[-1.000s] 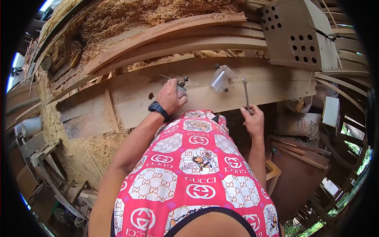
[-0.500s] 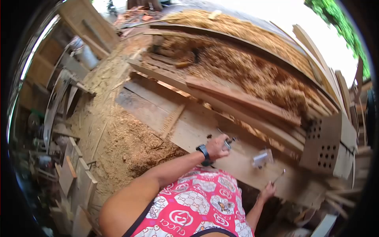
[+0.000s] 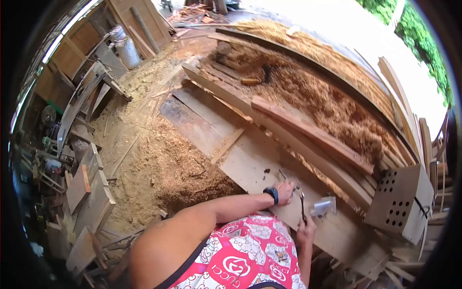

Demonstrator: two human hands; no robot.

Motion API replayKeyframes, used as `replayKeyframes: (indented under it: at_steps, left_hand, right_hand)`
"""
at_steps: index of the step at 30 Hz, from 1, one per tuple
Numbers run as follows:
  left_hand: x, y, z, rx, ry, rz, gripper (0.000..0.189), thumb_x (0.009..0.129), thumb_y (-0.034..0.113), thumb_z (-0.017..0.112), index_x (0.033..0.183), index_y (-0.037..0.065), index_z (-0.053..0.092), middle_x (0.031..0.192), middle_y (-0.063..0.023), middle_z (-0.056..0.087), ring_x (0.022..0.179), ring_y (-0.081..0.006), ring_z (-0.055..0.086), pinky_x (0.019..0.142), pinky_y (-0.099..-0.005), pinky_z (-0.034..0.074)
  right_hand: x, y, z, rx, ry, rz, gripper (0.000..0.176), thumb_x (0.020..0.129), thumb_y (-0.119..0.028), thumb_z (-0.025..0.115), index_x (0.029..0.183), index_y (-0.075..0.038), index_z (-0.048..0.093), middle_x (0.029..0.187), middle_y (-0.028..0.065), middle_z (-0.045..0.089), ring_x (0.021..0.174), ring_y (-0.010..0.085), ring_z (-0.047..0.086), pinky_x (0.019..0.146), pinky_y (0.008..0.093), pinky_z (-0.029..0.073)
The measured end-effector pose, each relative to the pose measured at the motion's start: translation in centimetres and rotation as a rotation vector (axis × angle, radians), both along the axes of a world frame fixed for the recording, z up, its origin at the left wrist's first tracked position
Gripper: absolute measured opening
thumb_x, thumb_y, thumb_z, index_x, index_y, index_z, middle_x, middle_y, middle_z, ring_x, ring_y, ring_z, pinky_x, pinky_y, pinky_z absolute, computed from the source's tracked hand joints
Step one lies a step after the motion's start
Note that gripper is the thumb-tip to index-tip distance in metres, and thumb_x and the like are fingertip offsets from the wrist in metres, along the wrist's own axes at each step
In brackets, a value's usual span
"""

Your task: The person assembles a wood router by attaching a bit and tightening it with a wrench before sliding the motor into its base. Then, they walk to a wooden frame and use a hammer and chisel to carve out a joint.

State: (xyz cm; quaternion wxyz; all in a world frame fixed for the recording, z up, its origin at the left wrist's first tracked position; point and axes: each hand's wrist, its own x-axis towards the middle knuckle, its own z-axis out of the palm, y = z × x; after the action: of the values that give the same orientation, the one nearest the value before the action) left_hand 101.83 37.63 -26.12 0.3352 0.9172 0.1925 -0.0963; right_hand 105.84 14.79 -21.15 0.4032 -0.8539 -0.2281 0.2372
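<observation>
Two tips: square the wrench [image 3: 301, 204], fisted in right hand [image 3: 306, 232], onto the fitting [image 3: 294, 189] under left hand [image 3: 285, 191]; can't tell that grip.

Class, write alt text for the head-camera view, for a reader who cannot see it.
A person in a red patterned top faces a wooden plank in a sawdust-strewn workshop, right hand gripping a slim metal tool upright. The left hand rests on the plank near a clear plastic piece.

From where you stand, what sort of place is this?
Most likely an open-sided woodworking shop: heaps of sawdust, long planks stacked up, and a metal tool gripped in the person's right hand.
</observation>
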Motion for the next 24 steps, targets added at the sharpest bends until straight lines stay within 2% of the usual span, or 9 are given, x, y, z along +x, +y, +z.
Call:
replayKeyframes:
  at_steps: [1, 2, 4, 5, 9, 11, 15, 17, 24]
  left_hand:
    - [0.2, 0.2, -0.6, 0.011, 0.022, -0.025, 0.061, 0.074, 0.024, 0.075, 0.124, 0.000, 0.050, 0.119, -0.0300, 0.057, 0.107, -0.0456, 0.060, 0.093, -0.0534, 0.051]
    - [0.2, 0.2, 0.8, 0.100, 0.005, 0.011, 0.053, 0.074, 0.024, 0.077, 0.115, 0.000, 0.054, 0.116, -0.0251, 0.062, 0.110, -0.0411, 0.062, 0.094, -0.0484, 0.052]
    - [-0.5, 0.2, 2.1, 0.039, 0.068, 0.005, 0.065, 0.071, 0.035, 0.084, 0.117, 0.001, 0.052, 0.116, -0.0250, 0.061, 0.110, -0.0400, 0.061, 0.093, -0.0479, 0.051]
    - [-0.7, 0.7, 2.5, 0.034, 0.060, -0.038, 0.066, 0.071, 0.037, 0.085, 0.116, 0.001, 0.051, 0.116, -0.0247, 0.061, 0.111, -0.0411, 0.060, 0.093, -0.0487, 0.051]
    - [-0.8, 0.9, 3.3, -0.009, 0.077, -0.051, 0.064, 0.072, 0.037, 0.082, 0.118, 0.004, 0.050, 0.119, -0.0248, 0.059, 0.111, -0.0435, 0.059, 0.093, -0.0521, 0.050]
    - [-1.1, 0.9, 4.1, 0.029, 0.068, -0.013, 0.061, 0.075, 0.038, 0.081, 0.114, 0.003, 0.051, 0.115, -0.0242, 0.059, 0.108, -0.0439, 0.059, 0.089, -0.0520, 0.050]
    - [-1.2, 1.2, 3.7, 0.040, 0.058, -0.037, 0.057, 0.076, 0.036, 0.079, 0.113, 0.003, 0.050, 0.116, -0.0242, 0.058, 0.107, -0.0440, 0.060, 0.088, -0.0525, 0.050]
    - [-1.0, 1.2, 3.7, 0.008, 0.100, -0.056, 0.061, 0.075, 0.032, 0.078, 0.119, 0.004, 0.048, 0.122, -0.0260, 0.056, 0.113, -0.0450, 0.057, 0.094, -0.0531, 0.050]
    - [-1.1, 1.2, 5.1, -0.001, 0.080, -0.097, 0.057, 0.074, 0.029, 0.078, 0.116, 0.003, 0.050, 0.118, -0.0250, 0.057, 0.110, -0.0431, 0.059, 0.092, -0.0506, 0.051]
  right_hand:
    - [-0.1, 0.5, -0.2, -0.081, -0.082, 0.067, 0.030, 0.089, -0.008, 0.058, 0.116, -0.002, 0.070, 0.080, 0.0255, 0.066, 0.075, 0.0375, 0.069, 0.071, 0.0447, 0.052]
    - [-0.6, 1.2, 1.0, -0.151, -0.025, 0.067, 0.034, 0.089, -0.009, 0.059, 0.121, -0.006, 0.068, 0.087, 0.0288, 0.065, 0.081, 0.0461, 0.066, 0.074, 0.0504, 0.051]
    - [-0.9, 0.9, -0.3, -0.173, -0.143, 0.153, 0.043, 0.089, -0.008, 0.056, 0.131, -0.011, 0.062, 0.085, 0.0294, 0.064, 0.080, 0.0482, 0.063, 0.072, 0.0552, 0.049]
    - [-1.0, 0.7, -0.6, -0.149, -0.212, 0.174, 0.044, 0.090, -0.008, 0.054, 0.134, -0.011, 0.060, 0.084, 0.0297, 0.064, 0.079, 0.0479, 0.063, 0.072, 0.0558, 0.048]
    - [-1.1, 2.0, 1.6, -0.318, -0.140, 0.132, 0.046, 0.093, -0.010, 0.051, 0.137, -0.022, 0.059, 0.084, 0.0279, 0.065, 0.078, 0.0466, 0.064, 0.071, 0.0567, 0.049]
    - [-0.9, 2.5, 2.2, -0.357, -0.131, 0.153, 0.047, 0.094, -0.010, 0.052, 0.137, -0.025, 0.059, 0.084, 0.0259, 0.067, 0.078, 0.0450, 0.065, 0.071, 0.0562, 0.050]
    - [-0.9, 2.0, 0.9, -0.289, -0.167, 0.153, 0.047, 0.093, -0.010, 0.053, 0.138, -0.025, 0.059, 0.084, 0.0249, 0.067, 0.079, 0.0442, 0.066, 0.070, 0.0552, 0.051]
    - [-0.8, 1.9, 0.7, -0.216, -0.187, 0.146, 0.048, 0.093, -0.010, 0.054, 0.138, -0.025, 0.059, 0.084, 0.0245, 0.067, 0.079, 0.0435, 0.066, 0.071, 0.0542, 0.051]
    - [-0.8, 1.6, 0.4, -0.094, -0.154, 0.120, 0.048, 0.090, -0.007, 0.056, 0.136, -0.020, 0.061, 0.084, 0.0242, 0.066, 0.077, 0.0418, 0.065, 0.071, 0.0507, 0.050]
